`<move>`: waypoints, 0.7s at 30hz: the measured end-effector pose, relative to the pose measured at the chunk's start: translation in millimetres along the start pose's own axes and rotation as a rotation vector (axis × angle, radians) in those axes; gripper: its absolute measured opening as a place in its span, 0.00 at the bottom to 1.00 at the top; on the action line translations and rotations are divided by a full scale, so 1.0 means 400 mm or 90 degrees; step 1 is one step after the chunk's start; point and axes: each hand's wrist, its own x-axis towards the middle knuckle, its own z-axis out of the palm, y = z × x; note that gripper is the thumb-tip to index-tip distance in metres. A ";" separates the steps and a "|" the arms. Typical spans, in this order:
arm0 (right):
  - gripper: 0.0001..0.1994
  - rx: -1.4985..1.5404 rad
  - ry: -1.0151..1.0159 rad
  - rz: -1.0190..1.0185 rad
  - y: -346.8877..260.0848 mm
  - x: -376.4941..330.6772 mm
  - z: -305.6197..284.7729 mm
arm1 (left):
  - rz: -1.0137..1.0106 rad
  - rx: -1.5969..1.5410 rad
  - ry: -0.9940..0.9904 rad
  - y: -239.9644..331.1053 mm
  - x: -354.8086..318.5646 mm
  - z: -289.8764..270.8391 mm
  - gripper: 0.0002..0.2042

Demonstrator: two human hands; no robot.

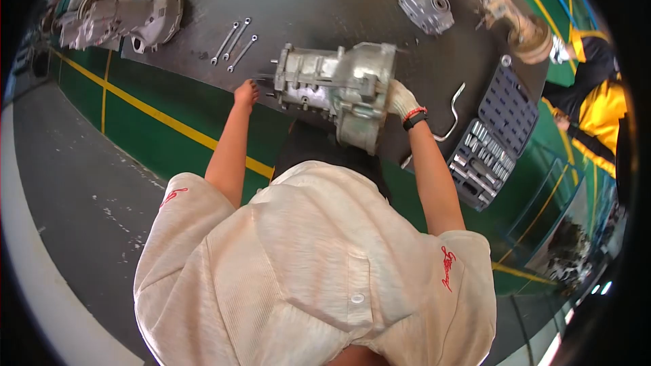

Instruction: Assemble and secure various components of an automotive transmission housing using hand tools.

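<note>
A grey metal gearbox housing (pixel 312 78) lies on its side at the near edge of the dark workbench, its wide bell end to the right. My right hand (pixel 404 99), in a pale knitted glove, grips the rim of that bell end; its fingertips are partly hidden. Off the housing's left end, my bare left hand (pixel 247 93) is closed with curled fingers. A thin dark line runs from these fingers toward the housing, too fine to name. Short pins stick out of the same end.
Several wrenches (pixel 232 44) lie beyond my left hand. An open socket set case (pixel 489 146) and a bent metal bar (pixel 453 114) are at right. A smaller casting (pixel 427 10) and another gearbox (pixel 129 19) stand farther back. A person in yellow and black (pixel 600 112) is at far right.
</note>
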 end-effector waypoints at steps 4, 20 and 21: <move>0.33 -0.719 0.239 -0.095 0.130 0.179 0.186 | -0.060 -0.043 -0.066 0.114 -0.045 0.145 0.20; 0.33 -0.156 0.165 0.014 -0.128 0.130 0.037 | -0.100 -0.383 0.008 0.057 0.029 0.226 0.18; 0.33 -0.135 0.158 0.029 -0.122 0.129 0.051 | -0.111 -0.376 -0.029 0.066 0.007 0.231 0.15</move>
